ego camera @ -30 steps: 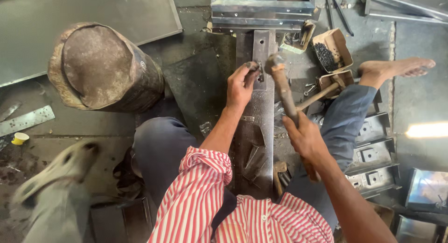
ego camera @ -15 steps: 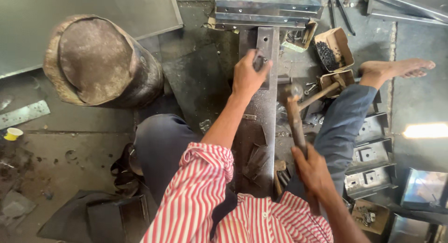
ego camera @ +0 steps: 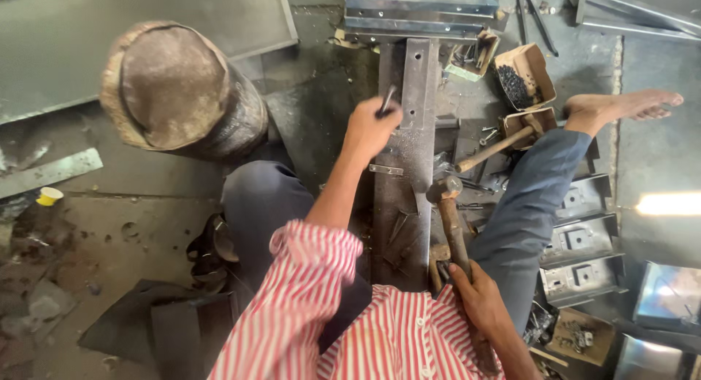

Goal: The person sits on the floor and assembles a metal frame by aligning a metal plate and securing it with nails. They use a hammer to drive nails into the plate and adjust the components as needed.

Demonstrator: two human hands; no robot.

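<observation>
I sit on the floor with a long steel bar (ego camera: 409,139) running away from me between my legs. My left hand (ego camera: 369,128) is stretched forward over the bar's left edge and grips a thin dark metal punch (ego camera: 387,101). Close to my body, my right hand (ego camera: 478,300) holds the wooden handle of a hammer (ego camera: 447,205). The hammer head rests low beside the bar's right edge. Several loose nails (ego camera: 400,230) lie on the bar near me.
A worn round stump (ego camera: 179,91) stands at the left. Small cardboard boxes (ego camera: 522,73) of dark fasteners and a second wooden-handled hammer (ego camera: 493,148) lie right of the bar. Stamped metal brackets (ego camera: 580,238) are stacked at the right, by my bare foot (ego camera: 628,106).
My left hand has moved farther up the bar with the punch. The right hand has drawn the hammer down and back toward my body. A foot at the lower left has left the view.
</observation>
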